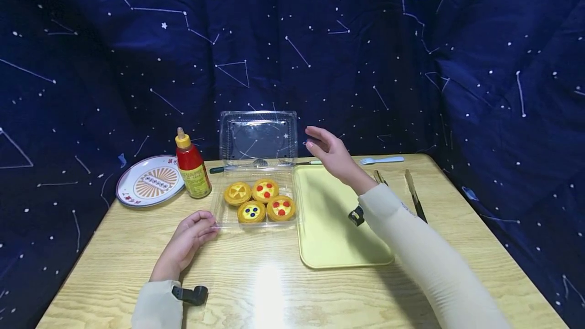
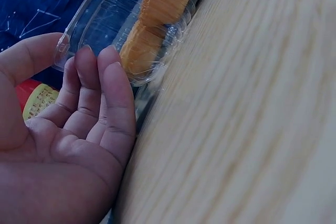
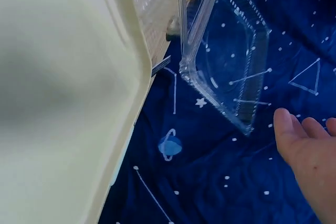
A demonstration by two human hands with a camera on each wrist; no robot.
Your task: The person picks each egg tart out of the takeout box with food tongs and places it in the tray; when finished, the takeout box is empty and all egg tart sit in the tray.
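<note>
A clear plastic clamshell container stands on the table with its lid raised upright at the back. Inside sit several egg tarts, some topped with red dots, one with blue dots. My left hand pinches the near left corner of the container; in the left wrist view the thumb is on its rim and the fingers curl against the corner. My right hand is raised just right of the lid, fingers relaxed and holding nothing. The right wrist view shows a gap between its fingertips and the lid.
Right of the container lies a pale yellow tray. Beyond it are a light blue fork and tongs, partly behind the right sleeve. To the left stand a red squeeze bottle and a white patterned plate.
</note>
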